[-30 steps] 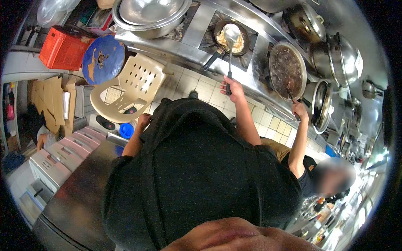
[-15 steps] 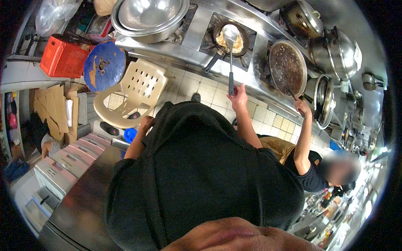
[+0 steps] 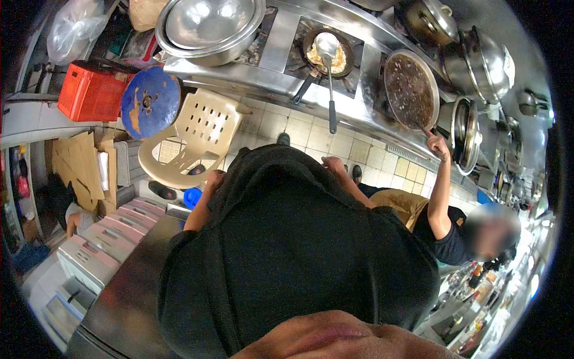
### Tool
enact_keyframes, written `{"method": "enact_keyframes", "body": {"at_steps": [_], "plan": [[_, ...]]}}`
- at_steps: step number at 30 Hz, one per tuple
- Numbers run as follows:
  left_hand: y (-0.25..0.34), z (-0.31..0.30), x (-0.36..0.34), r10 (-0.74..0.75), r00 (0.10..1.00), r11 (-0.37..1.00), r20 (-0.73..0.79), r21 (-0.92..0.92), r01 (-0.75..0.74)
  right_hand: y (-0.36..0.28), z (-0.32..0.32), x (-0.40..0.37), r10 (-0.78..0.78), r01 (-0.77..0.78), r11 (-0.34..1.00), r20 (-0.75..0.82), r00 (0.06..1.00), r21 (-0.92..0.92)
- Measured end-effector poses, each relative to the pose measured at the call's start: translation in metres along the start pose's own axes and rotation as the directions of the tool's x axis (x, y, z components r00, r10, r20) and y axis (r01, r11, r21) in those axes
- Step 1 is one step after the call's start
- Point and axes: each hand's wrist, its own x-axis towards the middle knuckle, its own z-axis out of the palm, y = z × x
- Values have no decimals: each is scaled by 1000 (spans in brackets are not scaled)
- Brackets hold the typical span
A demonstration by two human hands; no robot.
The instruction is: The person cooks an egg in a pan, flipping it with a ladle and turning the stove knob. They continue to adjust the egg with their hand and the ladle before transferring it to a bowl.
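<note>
My right hand (image 3: 336, 166) is in front of my torso, near the edge of the dark hoodie. It is below the ladle's handle and apart from it; its fingers are partly hidden. On the other side, my left hand (image 3: 216, 179) is close to the hoodie near the chair, its fingers mostly covered. A ladle (image 3: 332, 102) with a black handle rests unheld, its bowl in a small frying pan (image 3: 308, 85) on the stove. Around the bowl lies yellowish-white food (image 3: 339, 64), which looks like egg.
At right a co-worker's hand (image 3: 439, 145) grips the handle at a large pan of brown liquid (image 3: 411, 90). Metal bowls (image 3: 209, 24) stand on the stove's left. A beige plastic chair (image 3: 206, 122), blue round stool (image 3: 161, 99) and red crate (image 3: 89, 93) are at left.
My right hand has drawn back from the end of the ladle's handle towards my body. The ladle stays in the frying pan. The view has shifted slightly.
</note>
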Motion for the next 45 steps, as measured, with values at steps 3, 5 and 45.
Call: {"method": "enact_keyframes", "body": {"at_steps": [3,5,45], "plan": [[10,-5,2,-39,999,997,27,61,37,-47,-1,-15,105,-98,988,-55,993,118],[15,-10,1,-42,998,999,42,10,41,-61,-1,-15,81,-72,992,-89,993,105],[67,-109,-133,-33,906,902,-423,-403,-155,-46,128,-138,-225,205,966,-118,967,-160]]}}
